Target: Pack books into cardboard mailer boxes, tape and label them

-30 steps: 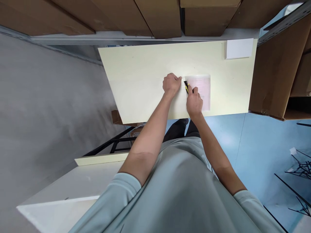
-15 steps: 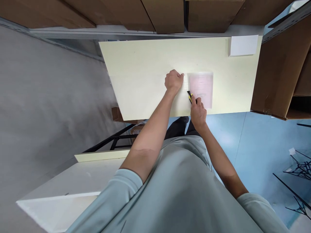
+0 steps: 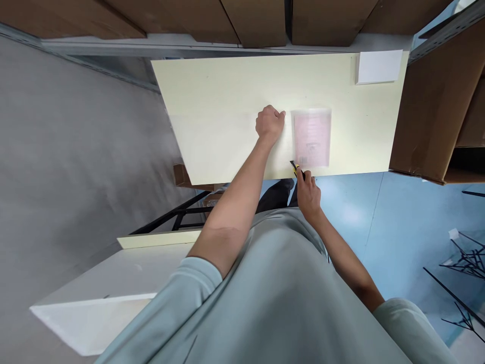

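My right hand grips a black and yellow utility knife. The knife's tip points up and left, by the lower left corner of a pink printed sheet that looks to be in a clear sleeve. Beneath the sheet lies a pale cream tabletop, and the knife is close to its near edge. To the left of the sheet, my left hand rests on the tabletop, closed in a fist. Whatever its fingers may hold is hidden.
A stack of white paper or cards lies at the far right corner. Cardboard boxes line the shelf beyond, and an open carton stands at right. Behind me on the left is a white panel or box. Thin black rods are on the blue floor.
My right hand has drawn the knife toward me, from beside the pink sheet's left edge down to its lower corner. The left fist stays in place.
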The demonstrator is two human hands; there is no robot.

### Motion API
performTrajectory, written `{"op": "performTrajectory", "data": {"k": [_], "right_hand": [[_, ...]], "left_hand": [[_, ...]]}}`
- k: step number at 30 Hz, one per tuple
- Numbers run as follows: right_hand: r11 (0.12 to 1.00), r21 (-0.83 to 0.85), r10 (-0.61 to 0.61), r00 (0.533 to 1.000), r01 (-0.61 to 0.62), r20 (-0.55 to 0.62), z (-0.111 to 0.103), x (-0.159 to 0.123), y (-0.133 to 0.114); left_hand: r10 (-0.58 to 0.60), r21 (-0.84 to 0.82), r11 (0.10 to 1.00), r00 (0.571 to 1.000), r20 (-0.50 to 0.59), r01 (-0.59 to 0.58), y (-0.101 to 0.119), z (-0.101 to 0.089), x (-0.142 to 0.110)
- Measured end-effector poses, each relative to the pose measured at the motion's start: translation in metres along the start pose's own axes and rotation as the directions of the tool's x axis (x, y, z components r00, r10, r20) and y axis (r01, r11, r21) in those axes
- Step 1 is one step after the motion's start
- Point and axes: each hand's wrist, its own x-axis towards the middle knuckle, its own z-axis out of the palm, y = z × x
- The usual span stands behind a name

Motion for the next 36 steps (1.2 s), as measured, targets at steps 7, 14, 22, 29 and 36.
{"op": "performTrajectory", "data": {"k": [7, 14, 22, 29, 36], "right_hand": [[0.999, -0.022, -0.030, 0.995, 0.032, 0.091, -0.003, -0.018, 0.009], [0.999, -0.022, -0.045, 0.994, 0.047, 0.099, -0.050, -0.031, 0.028], [0.978, 0.128, -0.105, 0.913, 0.168, -0.395, -0.194, 0.020, 0.068], [0.944, 0.026, -0.228, 0.709, 0.328, -0.667, -0.381, 0.124, 0.056], [0.910, -0.219, -0.411, 0.700, 0.352, -0.584, -0.496, 0.205, 0.023]], "left_hand": [[0.005, 0.049, 0.999, 1.000, 0.020, -0.006, 0.000, 0.001, -0.001], [-0.009, 0.036, 0.999, 0.996, 0.085, 0.006, 0.023, -0.022, -0.032], [0.223, -0.166, 0.965, 0.970, 0.096, -0.205, 0.119, -0.065, -0.084], [0.570, -0.311, 0.755, 0.812, -0.126, -0.578, 0.279, -0.130, -0.077], [0.658, -0.230, 0.660, 0.697, -0.284, -0.716, 0.360, -0.176, -0.076]]}}
